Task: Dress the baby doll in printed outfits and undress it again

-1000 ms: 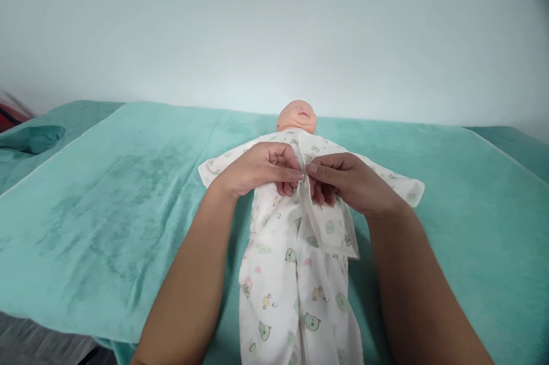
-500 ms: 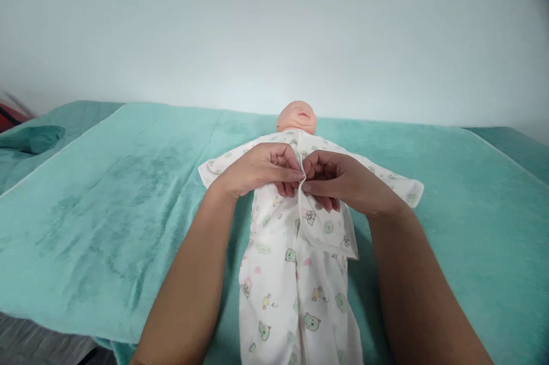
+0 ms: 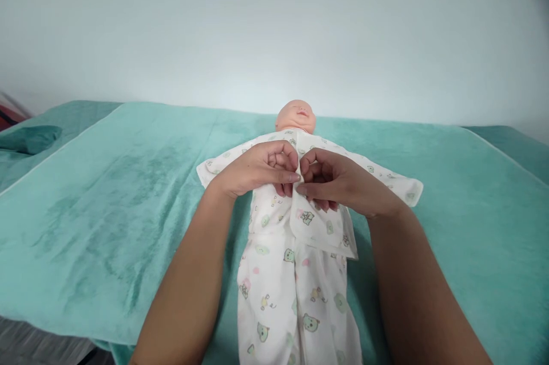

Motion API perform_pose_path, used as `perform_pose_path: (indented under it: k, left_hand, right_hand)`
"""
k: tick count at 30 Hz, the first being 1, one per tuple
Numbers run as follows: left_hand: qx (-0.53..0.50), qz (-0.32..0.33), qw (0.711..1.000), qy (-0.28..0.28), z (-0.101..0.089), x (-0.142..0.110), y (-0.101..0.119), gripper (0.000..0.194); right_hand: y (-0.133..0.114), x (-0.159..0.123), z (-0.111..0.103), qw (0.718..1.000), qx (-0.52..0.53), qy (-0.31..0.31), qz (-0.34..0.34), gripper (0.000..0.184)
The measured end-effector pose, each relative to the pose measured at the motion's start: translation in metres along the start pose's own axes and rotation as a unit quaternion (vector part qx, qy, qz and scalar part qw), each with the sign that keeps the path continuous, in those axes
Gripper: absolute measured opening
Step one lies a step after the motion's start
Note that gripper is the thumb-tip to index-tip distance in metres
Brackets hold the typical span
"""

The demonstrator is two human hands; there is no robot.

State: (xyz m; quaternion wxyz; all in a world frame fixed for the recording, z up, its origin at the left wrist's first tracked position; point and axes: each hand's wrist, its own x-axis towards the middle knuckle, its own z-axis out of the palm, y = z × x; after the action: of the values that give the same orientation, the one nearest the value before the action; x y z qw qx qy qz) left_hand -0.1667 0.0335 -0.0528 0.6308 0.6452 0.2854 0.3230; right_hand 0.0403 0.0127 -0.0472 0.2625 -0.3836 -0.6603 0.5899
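Observation:
A baby doll [image 3: 295,115] lies on its back, head toward the wall, dressed in a white baby shirt [image 3: 317,227] and matching trousers [image 3: 278,285] printed with small animals. Over the doll's chest, my left hand [image 3: 274,167] pinches the shirt's front edge between thumb and fingers. Close on its right, my right hand [image 3: 328,179] is closed on the other side of the front opening, thumb on the cloth. The fingertips of both hands nearly meet. Any fastener between them is hidden. Below my hands the right front panel hangs over the trousers' waist.
A green plush blanket [image 3: 107,199] covers the table beneath the doll. Behind it rises a white wall [image 3: 274,27]. A grey floor [image 3: 38,345] shows at the lower left, and a red item [image 3: 7,116] sits at the far left edge.
My right thumb has shifted down and left along the shirt's edge, and the lower front panel has swung left over the trousers. My left hand has stayed almost in place.

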Motion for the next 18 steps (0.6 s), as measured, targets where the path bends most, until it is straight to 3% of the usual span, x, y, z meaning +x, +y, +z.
perform_pose_path:
  k: [12, 18]
  left_hand:
    - [-0.026, 0.017, 0.999, -0.011, -0.005, 0.002, -0.007, 0.020]
    - [-0.027, 0.012, 0.999, -0.027, -0.010, -0.002, -0.005, 0.024]
  right_hand:
    - [0.001, 0.000, -0.001, 0.999, 0.029, -0.005, -0.019, 0.018]
    - [0.011, 0.002, -0.006, 0.998, 0.043, 0.000, -0.048, 0.030]
